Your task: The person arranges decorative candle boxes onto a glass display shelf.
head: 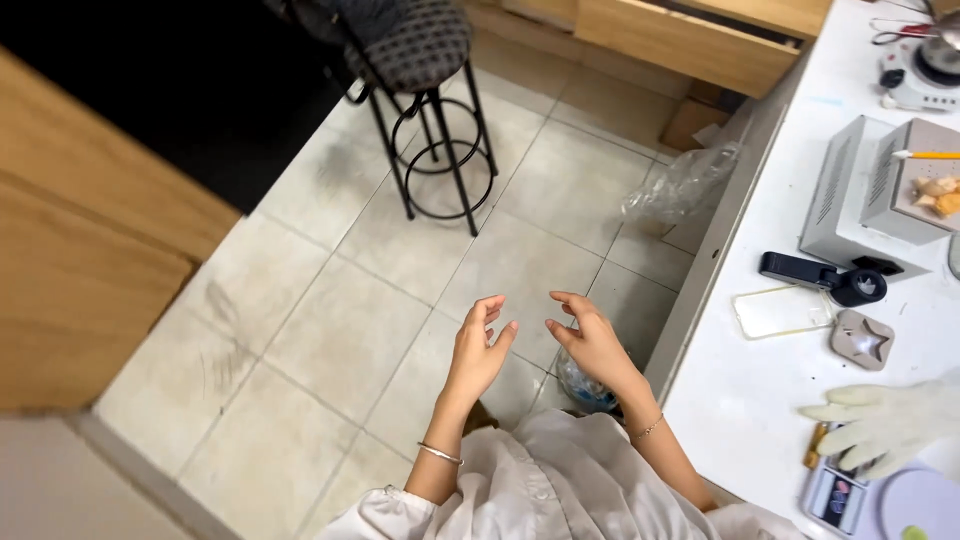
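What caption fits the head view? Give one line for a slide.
Two empty hands, left and right, raised over a tiled floor beside a white bench.

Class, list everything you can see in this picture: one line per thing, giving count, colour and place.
Stool: one, black frame, dark checked seat, on the tiled floor at top.
Clear plastic bag: one, on the floor by the counter.
White counter: one, right side.
Grey metal box: one, on the counter.
Black tool: one, below the box.
Star-shaped mould: one, grey.
Gloved hand: one, white, another person's, lower right.
Left hand: one, fingers open, empty, bracelet on the wrist.
Right hand: one, fingers open, empty, bracelet on the wrist.
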